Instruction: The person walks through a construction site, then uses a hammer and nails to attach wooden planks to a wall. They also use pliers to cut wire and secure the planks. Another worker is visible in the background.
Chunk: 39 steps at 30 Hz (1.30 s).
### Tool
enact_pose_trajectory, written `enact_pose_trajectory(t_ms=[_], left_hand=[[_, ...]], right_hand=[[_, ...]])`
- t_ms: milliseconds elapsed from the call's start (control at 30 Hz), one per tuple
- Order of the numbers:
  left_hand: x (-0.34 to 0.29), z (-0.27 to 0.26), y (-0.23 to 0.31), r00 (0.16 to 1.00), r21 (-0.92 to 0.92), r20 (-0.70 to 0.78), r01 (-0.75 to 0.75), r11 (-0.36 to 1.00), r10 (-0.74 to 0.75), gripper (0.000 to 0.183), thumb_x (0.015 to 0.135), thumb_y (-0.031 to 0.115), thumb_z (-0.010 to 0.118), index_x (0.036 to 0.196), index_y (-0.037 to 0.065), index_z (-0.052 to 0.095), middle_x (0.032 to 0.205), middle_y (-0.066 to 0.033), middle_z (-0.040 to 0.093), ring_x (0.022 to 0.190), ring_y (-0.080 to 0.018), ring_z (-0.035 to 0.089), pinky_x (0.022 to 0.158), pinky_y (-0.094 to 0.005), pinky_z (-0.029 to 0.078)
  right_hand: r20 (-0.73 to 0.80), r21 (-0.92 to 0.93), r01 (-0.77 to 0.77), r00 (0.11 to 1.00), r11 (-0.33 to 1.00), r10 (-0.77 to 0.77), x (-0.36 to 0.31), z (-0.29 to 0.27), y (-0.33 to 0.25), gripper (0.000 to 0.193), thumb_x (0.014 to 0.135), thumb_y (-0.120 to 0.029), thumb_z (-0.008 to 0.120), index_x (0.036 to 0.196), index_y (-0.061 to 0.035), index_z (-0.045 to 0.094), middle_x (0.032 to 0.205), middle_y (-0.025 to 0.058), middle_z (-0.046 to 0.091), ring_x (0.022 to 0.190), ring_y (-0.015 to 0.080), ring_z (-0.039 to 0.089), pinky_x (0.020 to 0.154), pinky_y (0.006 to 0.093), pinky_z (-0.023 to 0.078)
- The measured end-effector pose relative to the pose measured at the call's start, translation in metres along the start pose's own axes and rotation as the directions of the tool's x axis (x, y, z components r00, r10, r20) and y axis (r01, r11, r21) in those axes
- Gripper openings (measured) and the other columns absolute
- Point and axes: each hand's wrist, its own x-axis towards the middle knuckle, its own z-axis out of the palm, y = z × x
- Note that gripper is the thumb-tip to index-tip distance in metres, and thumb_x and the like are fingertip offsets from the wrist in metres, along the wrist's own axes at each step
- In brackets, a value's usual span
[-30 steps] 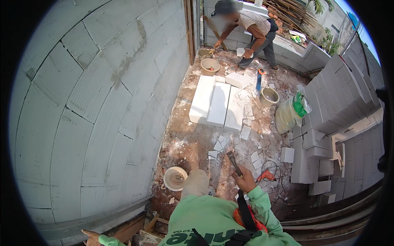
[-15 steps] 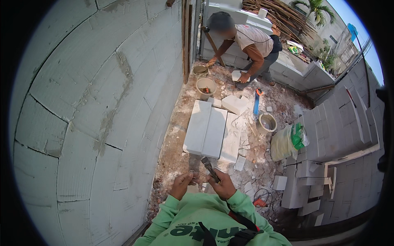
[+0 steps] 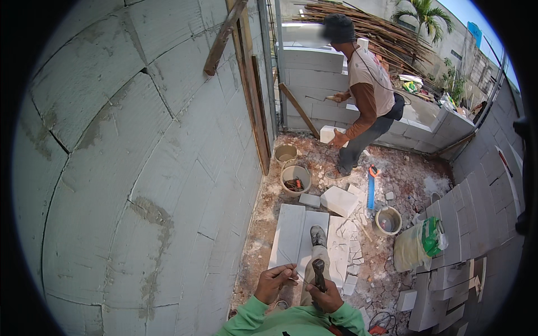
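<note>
My right hand [image 3: 327, 298] is closed round a hammer [image 3: 319, 270], its dark head pointing up and away from me. Close by on the left, the fingers of my left hand [image 3: 273, 283] pinch something thin and pale, like a nail or a wire; its exact kind is too small to make out. Both hands are in front of my body, above the floor. Beyond them my shoe [image 3: 318, 236] rests on flat white-grey blocks [image 3: 287, 227].
A wall of large blocks [image 3: 185, 168] rises on my left. Ahead, a co-worker [image 3: 370, 84] carries a white block [image 3: 332, 134] and a thin tool. Around are buckets [image 3: 296, 180], a blue saw [image 3: 371, 190], a sack [image 3: 414, 243], rubble and stacked blocks [image 3: 437, 297].
My view has swung, and one foot is now up on the flat blocks. Hammer and thin piece stay in my hands. The co-worker has straightened from a stoop, lifting the white block.
</note>
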Motion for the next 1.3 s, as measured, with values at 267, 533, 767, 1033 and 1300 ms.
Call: enact_pose_trajectory(t_ms=[267,533,767,1033,1300], left_hand=[[0.195,0.052,0.058,0.991,-0.127,-0.114,-0.082,0.988,0.067,0.018,0.098,0.012,0.057,0.106,-0.004,0.061,0.102,-0.0146,0.065,0.096,-0.0236,0.065,0.08,-0.038,0.057],[0.29,0.114,0.165,0.876,-0.175,-0.327,-0.424,0.888,0.354,0.012,0.101,0.018,0.053,0.099,0.007,0.056,0.094,-0.0085,0.062,0.088,-0.0216,0.065,0.076,-0.0377,0.056],[0.267,0.112,0.234,0.575,-0.092,-0.603,-0.739,0.668,0.554,0.012,0.1,0.02,0.056,0.096,0.008,0.056,0.09,-0.0048,0.06,0.074,-0.0164,0.062,0.063,-0.032,0.056],[0.206,0.099,0.251,0.349,0.149,-0.68,-0.795,0.588,0.644,0.014,0.098,0.018,0.059,0.093,0.006,0.057,0.087,-0.0059,0.06,0.064,-0.0153,0.062,0.054,-0.0279,0.057],[0.218,0.124,0.236,0.4,0.096,-0.701,-0.767,0.634,0.59,0.011,0.097,0.012,0.058,0.094,0.002,0.056,0.089,-0.009,0.061,0.065,-0.0189,0.067,0.054,-0.0294,0.061]], right_hand=[[0.214,0.133,-0.176,0.966,0.975,0.145,0.199,-0.095,-0.128,0.022,0.088,-0.025,0.071,0.088,-0.0059,0.059,0.066,0.0009,0.055,0.057,0.0113,0.051,0.054,0.0283,0.043],[0.303,-0.063,0.013,0.953,0.998,0.007,0.303,-0.153,-0.243,0.03,0.091,-0.034,0.066,0.083,-0.0062,0.059,0.063,-0.0019,0.051,0.05,0.0077,0.045,0.044,0.0247,0.037],[0.504,-0.371,0.171,0.863,0.913,0.043,0.336,-0.177,-0.251,0.026,0.1,-0.028,0.056,0.097,-0.0026,0.059,0.07,0.0006,0.054,0.065,0.0109,0.049,0.061,0.0294,0.042],[0.415,-0.433,0.252,0.908,0.865,-0.057,0.333,-0.174,-0.275,0.021,0.1,-0.022,0.055,0.097,-0.001,0.059,0.07,0.0046,0.057,0.065,0.0161,0.052,0.065,0.0329,0.045],[0.555,-0.448,0.183,0.824,0.875,0.112,0.331,-0.136,-0.287,0.029,0.099,-0.022,0.058,0.12,-0.0031,0.063,0.076,0.0044,0.06,0.067,0.0114,0.048,0.063,0.0312,0.043]])
